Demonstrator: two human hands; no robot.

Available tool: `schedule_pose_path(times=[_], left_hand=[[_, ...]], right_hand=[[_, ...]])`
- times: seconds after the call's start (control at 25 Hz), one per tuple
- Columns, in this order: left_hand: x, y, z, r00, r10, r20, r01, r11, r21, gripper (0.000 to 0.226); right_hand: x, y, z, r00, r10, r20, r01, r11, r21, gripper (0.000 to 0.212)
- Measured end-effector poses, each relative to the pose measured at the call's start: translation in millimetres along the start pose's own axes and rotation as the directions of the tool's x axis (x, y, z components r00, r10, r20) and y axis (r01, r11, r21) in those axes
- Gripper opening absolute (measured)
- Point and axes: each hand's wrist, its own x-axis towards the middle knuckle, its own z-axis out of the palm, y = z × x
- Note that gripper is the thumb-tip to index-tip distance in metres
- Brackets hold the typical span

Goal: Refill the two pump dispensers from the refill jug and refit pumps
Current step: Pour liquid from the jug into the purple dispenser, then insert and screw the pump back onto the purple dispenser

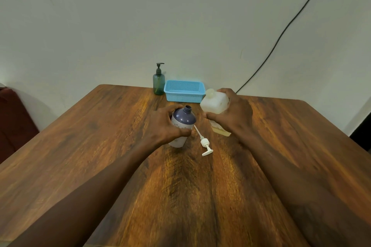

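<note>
My left hand (163,124) grips a purple-topped dispenser bottle (183,119) with a pale lower body; its neck is bare and it tilts slightly right. Its white pump (204,142) lies flat on the table just right of the bottle. My right hand (233,114) holds the translucent white refill jug (214,103), tilted left with its cap on; yellowish liquid shows at its base. A second dispenser (158,83), dark green with its pump fitted, stands upright at the table's far edge.
A light blue perforated basket (184,98) sits at the far edge, right of the green dispenser. The wooden table (100,136) stands against a pale wall, where a black cable (281,34) runs down. A dark red seat (12,122) is at the left.
</note>
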Motion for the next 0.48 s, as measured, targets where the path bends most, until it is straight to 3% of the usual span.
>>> schedule_pose_path(times=[0.16, 0.48], left_hand=[[0.3, -2.0, 1.9, 1.000, 0.001, -0.005, -0.002, 1.000, -0.017, 0.084], [1.3, -4.2, 13.8, 0.999, -0.030, 0.032, 0.031, 0.999, -0.035, 0.083]], right_hand=[[-2.8, 17.0, 6.8, 0.990, 0.132, 0.043, -0.134, 0.990, 0.050, 0.089], [-5.0, 52.6, 24.8, 0.962, 0.245, 0.121, -0.262, 0.953, 0.153, 0.094]])
